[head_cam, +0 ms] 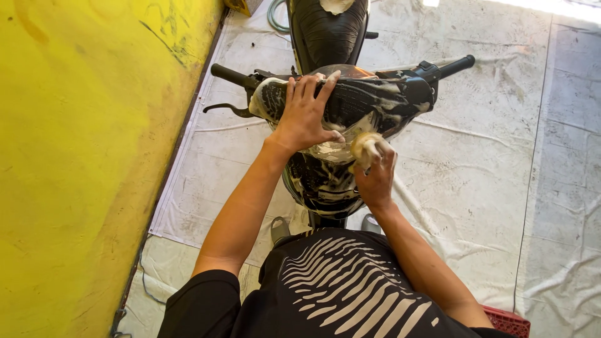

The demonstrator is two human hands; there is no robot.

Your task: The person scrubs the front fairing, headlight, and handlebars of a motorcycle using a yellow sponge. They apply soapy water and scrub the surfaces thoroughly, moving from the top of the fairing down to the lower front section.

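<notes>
A black scooter (332, 37) faces me, its front cowl (375, 103) and front panel streaked with white soap foam. My left hand (305, 112) lies flat with fingers spread on top of the cowl, just left of centre. My right hand (375, 172) is closed around a soapy yellowish sponge (365, 145) and presses it against the cowl's lower front edge. Black handlebar grips (228, 74) stick out to both sides, with a brake lever under the left one.
A yellow wall (81, 156) runs along the left, close to the scooter. A pale wet tarpaulin (476, 188) covers the ground. A red crate corner (508, 322) shows at bottom right. A green hose (275, 19) lies coiled near the top.
</notes>
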